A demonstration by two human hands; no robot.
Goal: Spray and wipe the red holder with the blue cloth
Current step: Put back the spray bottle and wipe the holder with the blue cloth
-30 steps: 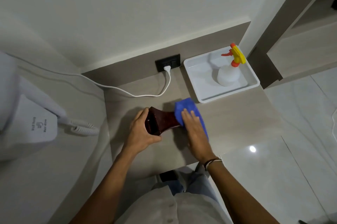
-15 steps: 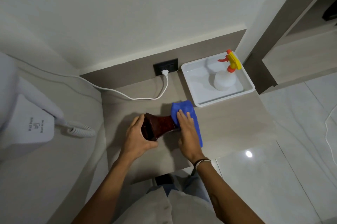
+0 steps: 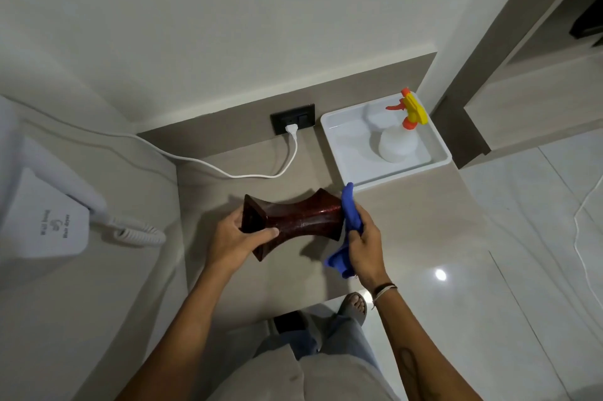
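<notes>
I have the red holder [image 3: 298, 221] lying on its side just above the beige counter [image 3: 408, 224], its long axis running left to right, its waist pinched in and both ends flared. My left hand [image 3: 233, 242] grips the left, open end: the thumb lies across the near face and the fingers curl around the far rim, so that end is firmly clasped. My right hand [image 3: 365, 245] is closed around the blue cloth [image 3: 349, 221], bunched in the fist, and presses it against the holder's right end face. One fold of cloth sticks up above the fingers, another hangs below the palm toward the counter's front edge. I cannot tell whether the holder's lower corner touches the counter or hangs a little above it (its shadow sits close beneath).

Behind the cloth, the white tray [image 3: 339, 152] sits at the back right corner of the counter, and the spray bottle [image 3: 398, 139] stands upright inside it, yellow and orange trigger head on top, well apart from both hands. A white cable [image 3: 228, 172] runs from the black wall socket [image 3: 292, 118] across the back of the counter toward the wall-mounted hair dryer [image 3: 49, 221] at the left.
</notes>
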